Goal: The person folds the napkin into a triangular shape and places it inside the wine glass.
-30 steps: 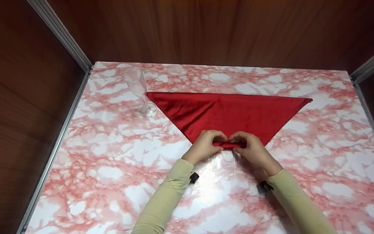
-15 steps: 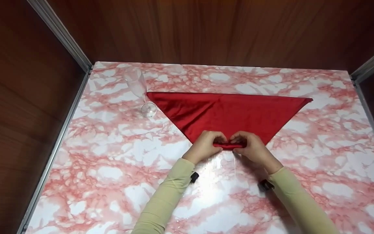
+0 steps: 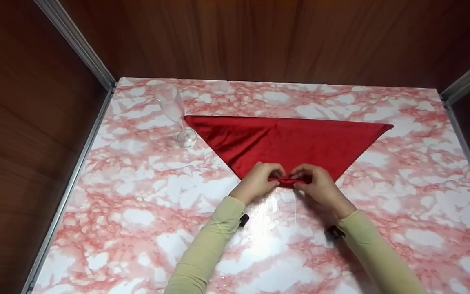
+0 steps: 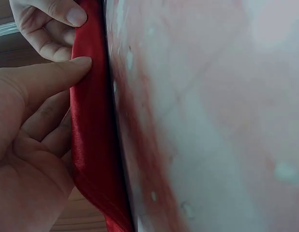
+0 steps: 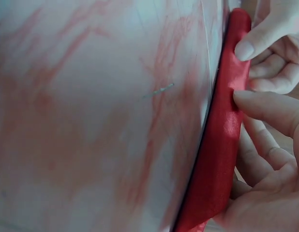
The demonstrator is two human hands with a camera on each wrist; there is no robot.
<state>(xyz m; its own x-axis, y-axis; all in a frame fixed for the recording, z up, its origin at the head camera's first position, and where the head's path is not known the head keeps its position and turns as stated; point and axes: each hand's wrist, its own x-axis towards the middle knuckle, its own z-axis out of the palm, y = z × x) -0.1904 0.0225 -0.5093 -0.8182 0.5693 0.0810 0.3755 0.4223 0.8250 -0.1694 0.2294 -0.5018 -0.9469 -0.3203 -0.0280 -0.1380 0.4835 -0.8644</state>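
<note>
A red satin cloth napkin (image 3: pixel 296 141) lies on the table, long straight edge at the back and sides narrowing toward the person. Its near edge is turned up into a rolled fold, seen as a red band (image 4: pixel 94 121) in the left wrist view. My left hand (image 3: pixel 257 179) pinches the left part of this fold, thumb in front and curled fingers behind. Close beside it, my right hand (image 3: pixel 316 183) pinches the fold the same way. In the right wrist view both thumbs press on the roll (image 5: pixel 219 140).
A clear stemmed glass (image 3: pixel 187 138) is at the napkin's left corner. The pink-and-white marbled table (image 3: pixel 137 245) is bordered by dark wood panels (image 3: pixel 259 41) at the back and sides. Black straps sit at both wrists.
Both hands stay on the near fold and shift only slightly. The rolled edge between the thumbs turns a little away from the person. The glass has not moved.
</note>
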